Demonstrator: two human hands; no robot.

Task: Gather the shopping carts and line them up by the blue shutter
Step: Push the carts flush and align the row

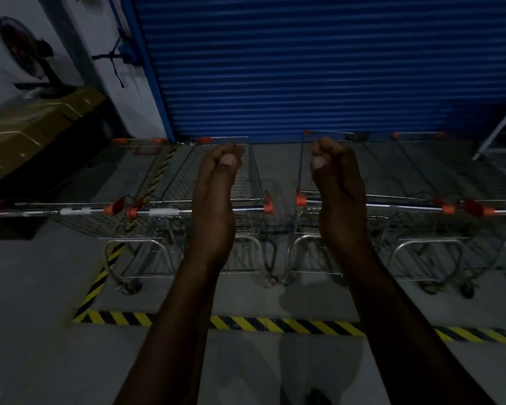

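Standing in a row at twelve o'clock against the ribbed blue metal roller shutter (319,68), the silver wire shopping carts with orange-capped handlebars (216,211) face the person, whose left hand (216,182) and right hand (336,176) hang above the handlebars, both clenched on nothing.

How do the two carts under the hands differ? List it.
The left-hand cart has a white clip on its handle bar; the right-hand cart shows none. The left one stands beside the yellow-black floor stripe; the right one does not. Both are wire carts with orange handle ends, facing the blue shutter.
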